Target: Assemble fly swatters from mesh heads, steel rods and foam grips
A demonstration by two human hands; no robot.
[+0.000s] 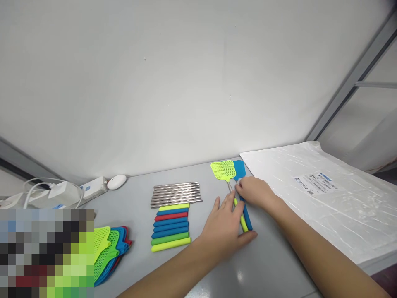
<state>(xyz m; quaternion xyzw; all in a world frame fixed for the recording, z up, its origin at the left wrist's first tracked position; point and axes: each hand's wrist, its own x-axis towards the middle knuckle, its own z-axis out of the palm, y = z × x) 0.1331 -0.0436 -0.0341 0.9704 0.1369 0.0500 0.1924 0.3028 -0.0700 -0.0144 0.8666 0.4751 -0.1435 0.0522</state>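
Note:
Two fly swatters lie side by side at the right of the table. The yellow-green fly swatter (223, 169) partly overlaps the head of the blue fly swatter (240, 170). Across the yellow-green handle rests my left hand (225, 223), its fingers spread and its thumb stretched out near the handle ends. My right hand (254, 192) has its fingers closed at the blue swatter's metal rod, just below the head; its fingertips are partly hidden. To the left are several metal rods (175, 193) in a row, with several coloured handles (170, 227) lined up below them.
Loose swatter heads (107, 248) are stacked at the lower left, partly behind a pixelated patch. A power strip (94, 188) with cables and a white mouse-like object (117, 182) sit by the wall. A white wrapped package (347, 219) with a label covers the right side.

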